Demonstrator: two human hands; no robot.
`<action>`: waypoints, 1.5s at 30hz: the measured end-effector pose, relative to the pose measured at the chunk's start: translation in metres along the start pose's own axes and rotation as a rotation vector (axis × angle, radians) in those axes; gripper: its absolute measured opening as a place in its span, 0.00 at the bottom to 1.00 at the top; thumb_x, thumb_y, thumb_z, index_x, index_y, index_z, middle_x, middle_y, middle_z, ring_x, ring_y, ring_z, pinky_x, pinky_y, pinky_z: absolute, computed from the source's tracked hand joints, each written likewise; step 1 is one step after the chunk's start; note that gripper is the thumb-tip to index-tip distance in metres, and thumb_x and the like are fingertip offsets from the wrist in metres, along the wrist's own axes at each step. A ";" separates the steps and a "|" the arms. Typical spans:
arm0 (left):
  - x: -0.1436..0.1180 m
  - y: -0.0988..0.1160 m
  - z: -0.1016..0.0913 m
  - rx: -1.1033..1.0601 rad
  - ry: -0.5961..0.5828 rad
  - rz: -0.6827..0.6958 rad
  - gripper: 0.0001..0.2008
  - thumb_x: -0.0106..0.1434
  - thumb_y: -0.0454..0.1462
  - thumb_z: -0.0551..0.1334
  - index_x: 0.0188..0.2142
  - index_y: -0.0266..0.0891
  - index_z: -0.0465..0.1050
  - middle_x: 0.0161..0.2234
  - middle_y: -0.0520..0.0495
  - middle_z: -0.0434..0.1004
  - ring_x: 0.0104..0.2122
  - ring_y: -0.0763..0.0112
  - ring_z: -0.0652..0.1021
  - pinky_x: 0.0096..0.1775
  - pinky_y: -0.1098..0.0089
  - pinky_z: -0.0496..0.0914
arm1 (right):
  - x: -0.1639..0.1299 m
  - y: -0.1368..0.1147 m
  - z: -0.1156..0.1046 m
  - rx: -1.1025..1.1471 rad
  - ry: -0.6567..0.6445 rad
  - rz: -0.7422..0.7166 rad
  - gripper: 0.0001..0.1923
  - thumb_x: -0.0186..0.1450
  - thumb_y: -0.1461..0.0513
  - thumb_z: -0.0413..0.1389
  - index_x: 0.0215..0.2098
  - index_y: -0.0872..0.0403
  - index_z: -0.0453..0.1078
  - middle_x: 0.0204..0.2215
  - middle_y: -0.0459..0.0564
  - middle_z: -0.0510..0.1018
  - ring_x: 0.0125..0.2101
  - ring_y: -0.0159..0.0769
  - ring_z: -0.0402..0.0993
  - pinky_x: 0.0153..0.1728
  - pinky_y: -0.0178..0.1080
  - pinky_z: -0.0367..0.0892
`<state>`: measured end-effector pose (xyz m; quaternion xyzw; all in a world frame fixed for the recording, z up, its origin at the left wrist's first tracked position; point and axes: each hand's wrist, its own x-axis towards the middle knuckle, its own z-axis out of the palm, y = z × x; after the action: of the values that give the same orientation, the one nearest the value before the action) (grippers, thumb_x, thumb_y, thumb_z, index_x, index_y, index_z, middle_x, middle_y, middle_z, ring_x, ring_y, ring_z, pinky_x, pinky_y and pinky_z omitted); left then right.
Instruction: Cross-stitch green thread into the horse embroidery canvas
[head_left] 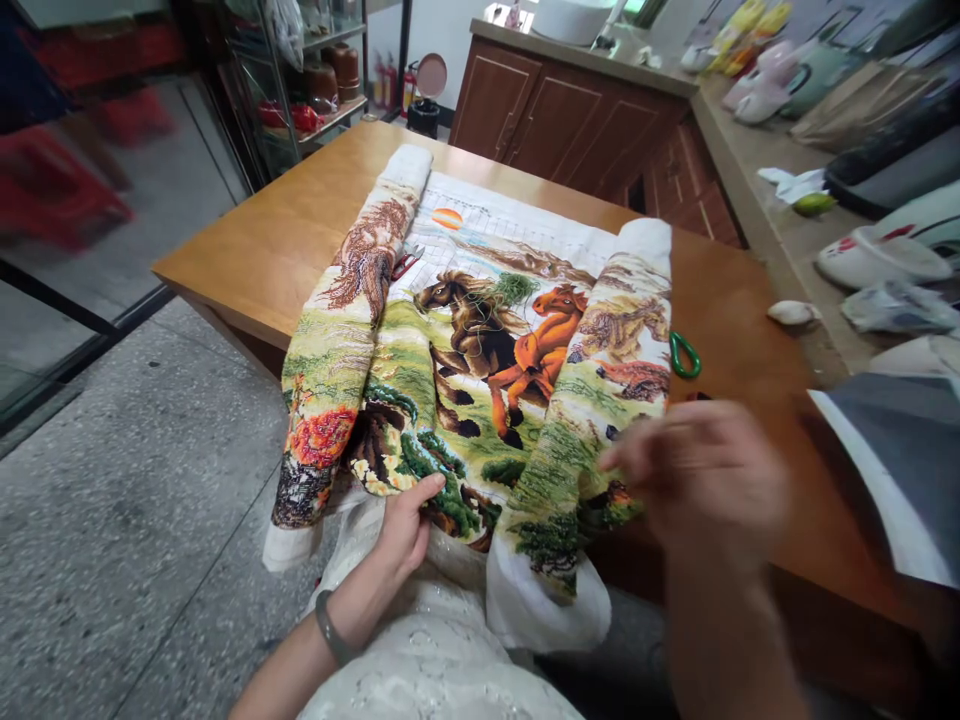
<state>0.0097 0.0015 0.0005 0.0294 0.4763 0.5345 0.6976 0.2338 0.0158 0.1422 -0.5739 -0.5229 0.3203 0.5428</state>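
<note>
A large cross-stitch cloth (480, 400) with galloping horses lies over the table edge and my lap, both sides rolled inward. My left hand (405, 525) grips its lower edge, thumb on top and fingers hidden underneath. Over the right roll (600, 370) hovers my right hand (705, 470), blurred by motion, its fingers drawn together as in a pinch; anything between them is too smeared to make out. A tangle of green thread (514, 288) rests on the cloth above the horses. Beside the left roll (341, 330) lies a small red-handled tool (406, 263).
Green-handled scissors (685, 355), partly hidden, lie on the wooden table (247, 240) right of the cloth. A counter (750, 190) with bowls, bags and a kettle runs along the right. Metal shelves (307, 90) stand at the back left. A grey-and-white sheet (892, 470) is at the right.
</note>
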 end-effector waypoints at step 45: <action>0.005 -0.005 0.000 0.041 0.004 -0.005 0.15 0.49 0.39 0.76 0.38 0.48 0.82 0.40 0.45 0.91 0.58 0.44 0.85 0.67 0.48 0.76 | -0.033 0.088 0.083 -0.372 -0.494 -0.153 0.16 0.73 0.72 0.58 0.40 0.50 0.88 0.32 0.50 0.83 0.32 0.40 0.81 0.35 0.37 0.73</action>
<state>0.0134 0.0035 -0.0052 0.0414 0.4888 0.5227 0.6972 0.1699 0.0207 0.0341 -0.5271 -0.7302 0.3071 0.3075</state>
